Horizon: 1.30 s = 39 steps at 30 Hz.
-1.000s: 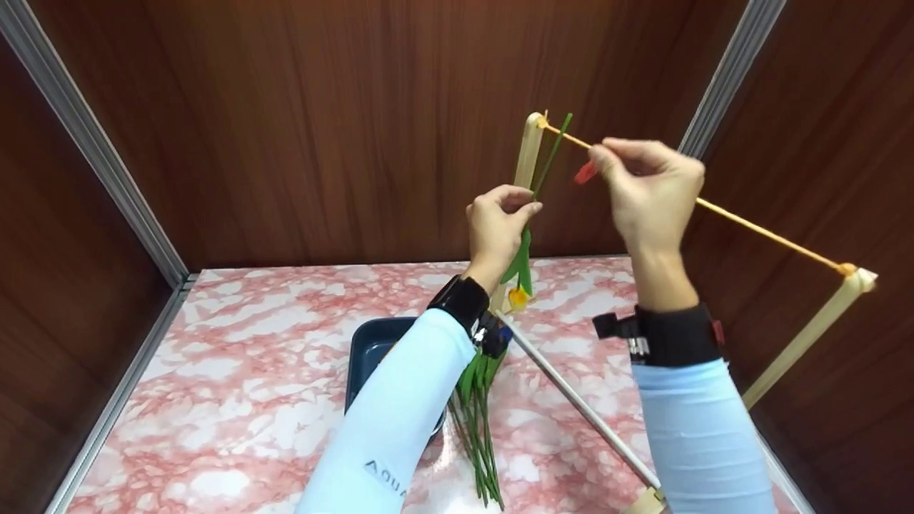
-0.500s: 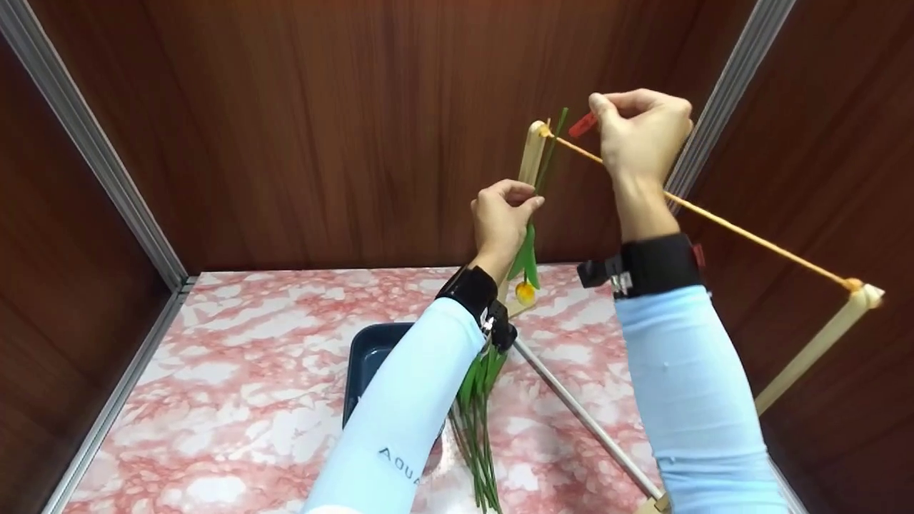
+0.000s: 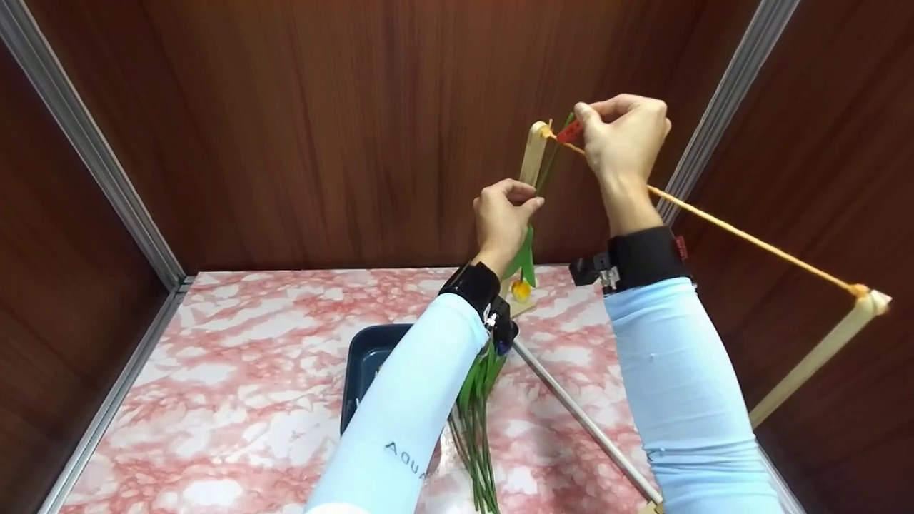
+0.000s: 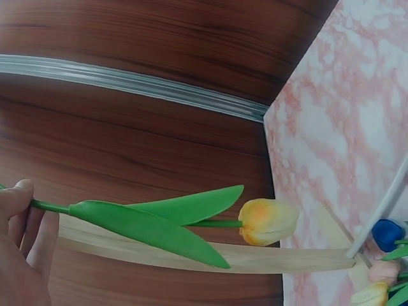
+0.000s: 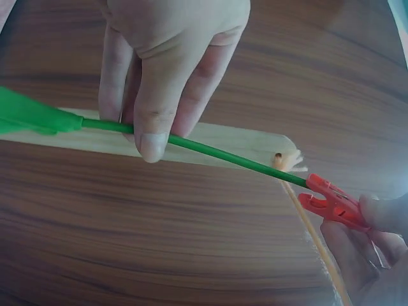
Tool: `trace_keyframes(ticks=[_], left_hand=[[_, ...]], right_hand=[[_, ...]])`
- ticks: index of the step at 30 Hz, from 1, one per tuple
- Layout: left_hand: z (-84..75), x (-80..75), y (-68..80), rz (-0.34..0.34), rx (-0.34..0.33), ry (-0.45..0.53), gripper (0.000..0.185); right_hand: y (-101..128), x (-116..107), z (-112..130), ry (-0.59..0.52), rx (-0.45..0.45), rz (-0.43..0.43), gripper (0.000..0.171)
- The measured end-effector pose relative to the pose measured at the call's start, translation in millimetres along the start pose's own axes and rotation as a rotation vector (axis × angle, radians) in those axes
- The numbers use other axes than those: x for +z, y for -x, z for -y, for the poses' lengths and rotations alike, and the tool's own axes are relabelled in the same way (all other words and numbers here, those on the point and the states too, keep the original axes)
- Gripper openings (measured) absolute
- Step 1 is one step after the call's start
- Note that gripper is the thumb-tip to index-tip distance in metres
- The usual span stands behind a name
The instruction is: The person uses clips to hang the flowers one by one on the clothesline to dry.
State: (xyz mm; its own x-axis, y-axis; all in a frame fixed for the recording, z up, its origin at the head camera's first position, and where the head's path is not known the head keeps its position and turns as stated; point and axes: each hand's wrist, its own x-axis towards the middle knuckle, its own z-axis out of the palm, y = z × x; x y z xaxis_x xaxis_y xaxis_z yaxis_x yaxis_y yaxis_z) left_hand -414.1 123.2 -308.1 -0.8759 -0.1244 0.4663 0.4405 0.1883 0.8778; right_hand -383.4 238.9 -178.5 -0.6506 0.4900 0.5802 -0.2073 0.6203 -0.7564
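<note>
With the left hand [image 3: 504,214] pinching the artificial tulip [image 4: 191,220] stem against the wooden post [image 3: 531,153], the right hand [image 3: 623,135], squeezing the red clip [image 5: 333,204] open, should probably close it over both stem and yellow string [image 3: 750,239] beside that post.

Red clip [image 5: 331,203], green stem [image 5: 223,155] with yellow-orange tulip head [image 4: 266,221], orange string [image 3: 750,239], pale wooden post [image 3: 532,151], pink-white marbled tabletop [image 3: 235,371], dark blue tray [image 3: 360,364].
</note>
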Motion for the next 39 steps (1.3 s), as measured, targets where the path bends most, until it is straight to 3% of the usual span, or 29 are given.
trace_keyframes(ticks=[16, 24, 33, 39], left_hand=[[-2.3, 4.0, -5.4, 0.01, -0.001, -0.008, 0.013], [-4.4, 5.7, -4.7, 0.016, 0.004, -0.016, 0.012], [-4.1, 6.3, -4.4, -0.003, -0.012, -0.02, 0.013], [-3.5, 5.7, -6.1, 0.005, 0.013, -0.003, 0.015]], right_hand=[[-4.1, 6.1, 0.3, 0.02, 0.069, 0.137, 0.018], [-7.2, -7.8, 9.2, 0.022, 0.172, 0.28, 0.036], [-6.0, -2.6, 14.0, 0.054, 0.173, 0.293, 0.015], [-5.7, -2.0, 11.5, 0.011, 0.193, 0.317, 0.021]])
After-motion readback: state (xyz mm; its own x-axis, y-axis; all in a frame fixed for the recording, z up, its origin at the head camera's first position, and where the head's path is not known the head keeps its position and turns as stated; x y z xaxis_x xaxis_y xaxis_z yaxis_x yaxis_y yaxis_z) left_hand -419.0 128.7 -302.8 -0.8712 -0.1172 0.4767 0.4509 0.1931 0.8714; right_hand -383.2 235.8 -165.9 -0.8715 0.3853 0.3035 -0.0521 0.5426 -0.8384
